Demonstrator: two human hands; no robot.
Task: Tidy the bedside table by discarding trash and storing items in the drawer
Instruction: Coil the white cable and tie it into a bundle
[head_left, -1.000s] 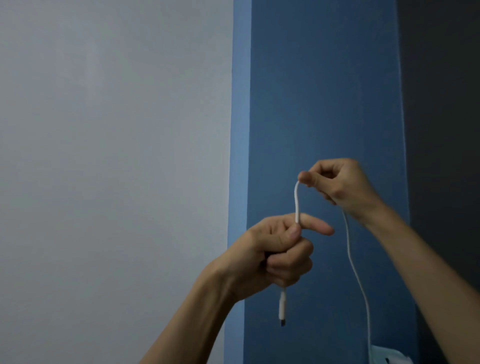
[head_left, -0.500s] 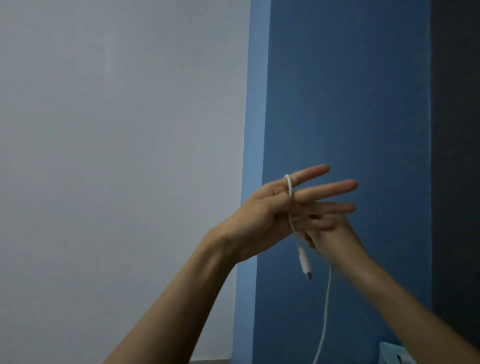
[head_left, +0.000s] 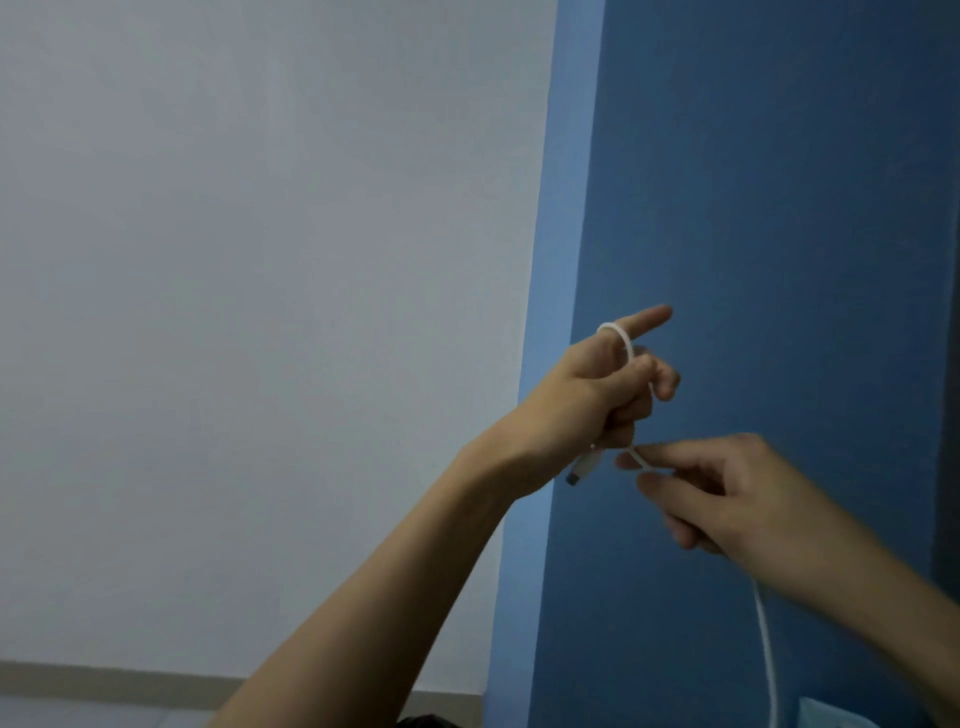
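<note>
**Cable looped on left hand**

White cable runs over left hand, index finger out, other fingers curled on it. Right hand pinches cable just below; plug dangles, rest hangs down.

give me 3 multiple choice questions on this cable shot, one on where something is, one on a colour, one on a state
1. Where does the cable loop at the top?
A. over the left hand's forefinger
B. round the right wrist
C. over a wall hook

2. What colour is the wall behind the hands?
A. red
B. blue
C. yellow

3. What is the right hand doing?
A. lying flat and empty
B. pinching the cable
C. gripping the plug

Answers:
1. A: the white loop sits over the raised forefinger of the left hand.
2. B: the blue wall fills the right side, next to the grey wall.
3. B: its fingertips close on the cable just below the left hand, while the plug hangs free under the left hand.
</note>
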